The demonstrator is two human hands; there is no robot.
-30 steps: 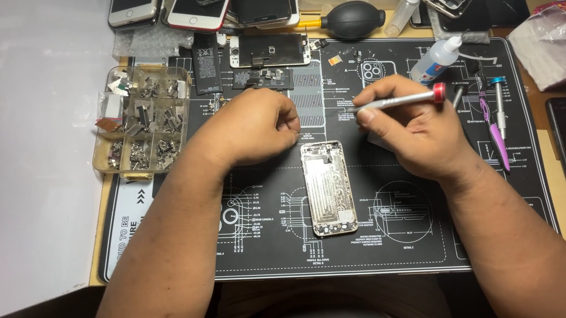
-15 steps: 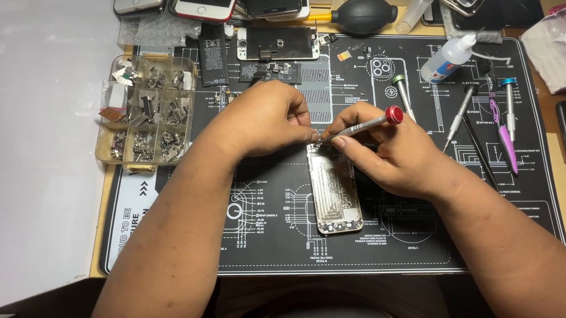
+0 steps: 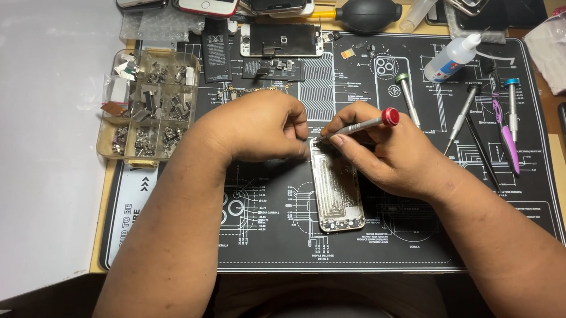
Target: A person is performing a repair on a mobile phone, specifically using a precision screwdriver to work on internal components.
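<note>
Here the opened phone shell [image 3: 337, 192] lies mid-mat [image 3: 442, 233], its long axis running away from the person. The left hand [image 3: 259, 127] pinches its top edge. The right hand [image 3: 383, 156] grips a red-capped screwdriver [image 3: 359, 127], lying nearly level, tip pointing left at that top edge.

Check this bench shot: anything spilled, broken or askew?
Nothing spilled. The opened phone shell lies straight on the black repair mat, right hand working its top end with a red-capped screwdriver, left hand steadying it. Spare screwdrivers lie loose at angles, cluttered but not odd.
</note>
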